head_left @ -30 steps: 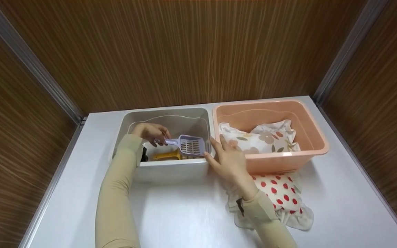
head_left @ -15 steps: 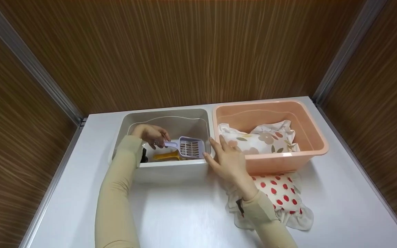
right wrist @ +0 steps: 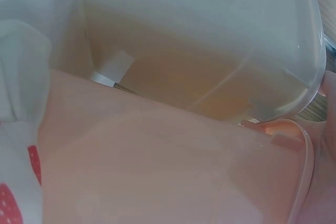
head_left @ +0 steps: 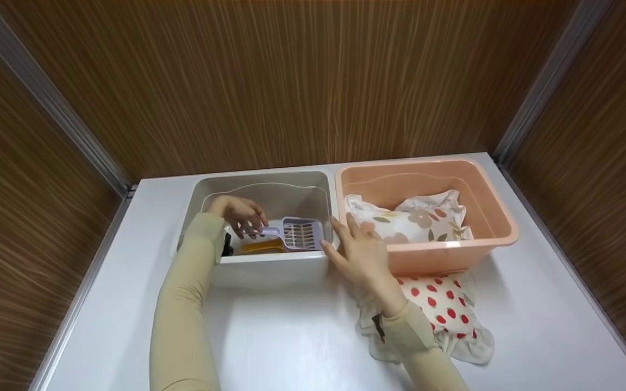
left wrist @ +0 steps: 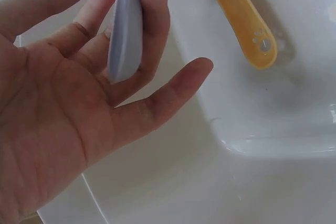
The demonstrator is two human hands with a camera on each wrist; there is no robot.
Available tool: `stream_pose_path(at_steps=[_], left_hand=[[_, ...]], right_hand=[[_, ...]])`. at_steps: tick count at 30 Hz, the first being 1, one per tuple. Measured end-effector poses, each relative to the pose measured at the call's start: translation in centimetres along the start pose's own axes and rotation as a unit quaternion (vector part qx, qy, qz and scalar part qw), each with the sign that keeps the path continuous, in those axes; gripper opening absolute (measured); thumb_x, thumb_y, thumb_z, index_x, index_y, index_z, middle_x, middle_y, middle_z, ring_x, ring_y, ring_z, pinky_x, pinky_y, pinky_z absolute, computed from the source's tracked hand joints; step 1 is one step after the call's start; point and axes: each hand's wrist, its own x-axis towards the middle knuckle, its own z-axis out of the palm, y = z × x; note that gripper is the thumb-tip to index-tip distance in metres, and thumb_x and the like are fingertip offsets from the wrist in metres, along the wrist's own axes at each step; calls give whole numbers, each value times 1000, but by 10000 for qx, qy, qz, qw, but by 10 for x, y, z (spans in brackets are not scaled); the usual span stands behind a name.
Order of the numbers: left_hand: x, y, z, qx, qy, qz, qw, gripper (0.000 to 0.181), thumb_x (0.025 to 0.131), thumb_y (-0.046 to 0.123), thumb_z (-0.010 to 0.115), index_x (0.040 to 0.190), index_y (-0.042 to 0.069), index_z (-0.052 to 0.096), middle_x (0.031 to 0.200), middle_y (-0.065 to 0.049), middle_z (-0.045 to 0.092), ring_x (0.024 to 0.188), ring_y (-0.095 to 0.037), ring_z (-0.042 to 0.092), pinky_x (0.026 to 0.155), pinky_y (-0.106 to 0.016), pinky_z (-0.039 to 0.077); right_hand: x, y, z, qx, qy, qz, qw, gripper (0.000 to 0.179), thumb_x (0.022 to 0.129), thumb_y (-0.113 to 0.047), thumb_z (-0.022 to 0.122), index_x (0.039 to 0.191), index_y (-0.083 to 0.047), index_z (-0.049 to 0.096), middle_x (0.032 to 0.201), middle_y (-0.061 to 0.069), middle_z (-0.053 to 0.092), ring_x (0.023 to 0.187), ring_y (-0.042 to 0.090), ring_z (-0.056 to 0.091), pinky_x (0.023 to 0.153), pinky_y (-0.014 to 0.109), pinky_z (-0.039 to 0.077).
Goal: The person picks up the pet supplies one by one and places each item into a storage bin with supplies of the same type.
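Observation:
Inside the grey-white bin (head_left: pixel 269 269), my left hand (head_left: pixel 241 212) holds a purple slotted litter scoop (head_left: pixel 301 234) by its handle. In the left wrist view, the handle's end (left wrist: pixel 126 40) lies against curled fingers (left wrist: pixel 156 19), while the little finger sticks out; the upper part of the grip is cut off. A yellow-handled tool (head_left: pixel 263 246) lies under the scoop on the bin floor, its far end hidden. My right hand (head_left: pixel 364 255) rests with spread fingers on the adjoining rims of the grey-white bin and the pink bin (head_left: pixel 438 255).
A floral pillow (head_left: pixel 411 224) lies in the pink bin. In front of that bin, a strawberry-print pillow (head_left: pixel 446 304) lies on the white table (head_left: pixel 286 336), partly behind the right forearm. Something black (head_left: pixel 228 245) sits at the grey-white bin's left end. Wood-grain panels (head_left: pixel 313 81) enclose the table.
The scoop has sunk slightly deeper into the grey-white bin, its head now flatter over the yellow tool. My left fingers look more spread. The right hand stays in place.

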Motion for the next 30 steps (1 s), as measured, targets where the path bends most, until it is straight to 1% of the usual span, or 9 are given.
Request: stream_pose_path(at_steps=[6,11,14,17,20,23,26,30], left_hand=[[0,1,0,128,-28,-105,9999,34,97,9,53,129,1,53,94,-1,60,85,-17,61,85,-42,51],[0,1,1,289,-70,-97,9995,39,97,11,52,134,1,51,93,0,56,84,-13,55,82,-37,48],[1,0,1,237,-111,-74,9996,40,97,10,52,136,1,51,94,0,55,84,-13,52,80,-34,48],[1,-1,1,168,-122,-58,9998,40,97,10,51,137,2,50,96,0,55,86,-15,52,80,-34,48],[1,-1,1,139,-102,-114,9998,41,98,11,49,138,4,48,106,-2,56,94,-19,54,86,-39,49],[1,0,1,105,-131,-174,9997,43,99,15,47,140,5,46,125,-10,55,112,-28,54,96,-49,46],[1,0,2,65,-217,-219,9995,47,100,21,46,143,4,41,142,-18,47,129,-37,45,103,-59,39],[1,2,2,37,-250,-239,9994,51,99,27,48,145,5,39,148,-22,41,137,-41,37,103,-64,36]], right_hand=[[0,0,-1,-24,62,-50,10000,60,95,-55,48,140,-16,54,143,21,50,107,46,61,96,52,43],[0,0,0,2,26,-20,10000,60,95,-55,48,141,-16,53,143,21,49,108,47,60,95,53,43],[0,0,0,11,-15,-4,10000,61,95,-55,47,142,-17,52,144,21,48,109,47,59,96,53,43],[0,0,-1,8,-20,-10,10000,61,95,-56,47,142,-17,52,144,21,48,109,47,59,96,53,43],[0,-1,-1,-2,-25,-19,10000,61,95,-56,47,142,-16,52,144,21,48,109,47,60,96,52,43],[0,-1,-1,28,-55,-2,10000,60,95,-54,49,142,-16,52,145,21,47,110,46,59,98,52,42],[0,-1,-1,60,-107,39,9999,60,95,-53,50,142,-16,52,145,21,47,112,47,58,99,53,41],[0,0,-1,44,-75,34,10000,60,95,-54,49,142,-17,52,145,21,47,112,47,58,99,53,41]])
